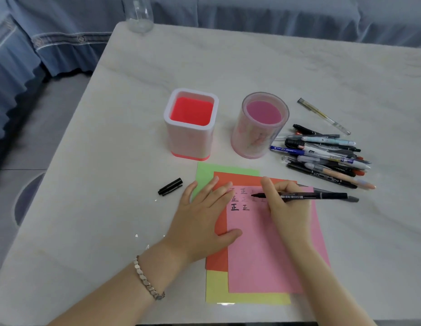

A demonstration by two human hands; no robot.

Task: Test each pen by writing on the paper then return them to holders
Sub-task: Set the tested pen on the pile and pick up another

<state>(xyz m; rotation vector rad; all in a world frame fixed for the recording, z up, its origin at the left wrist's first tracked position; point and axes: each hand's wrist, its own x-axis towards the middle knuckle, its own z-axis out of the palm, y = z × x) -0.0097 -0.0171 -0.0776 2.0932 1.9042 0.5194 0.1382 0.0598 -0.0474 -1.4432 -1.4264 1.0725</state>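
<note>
My right hand point(283, 208) grips a black marker point(308, 196), its tip pointing left just above the pink paper point(263, 255). Several written characters show on the pink sheet near the tip. My left hand point(202, 215) lies flat, fingers straight, pressing the stacked coloured papers at their left edge. The marker's black cap point(170, 187) lies on the table left of the papers. A square white holder with a red inside point(190, 124) and a round clear holder with a pink inside point(260, 127) stand behind the papers, both holding no pens.
A pile of several pens point(322, 156) lies right of the round holder, with one clear pen point(323, 116) apart behind it. A grey pen point(341, 195) lies under the marker. A clear bottle point(137, 14) stands at the table's far left corner. Blue fabric lies beyond the table.
</note>
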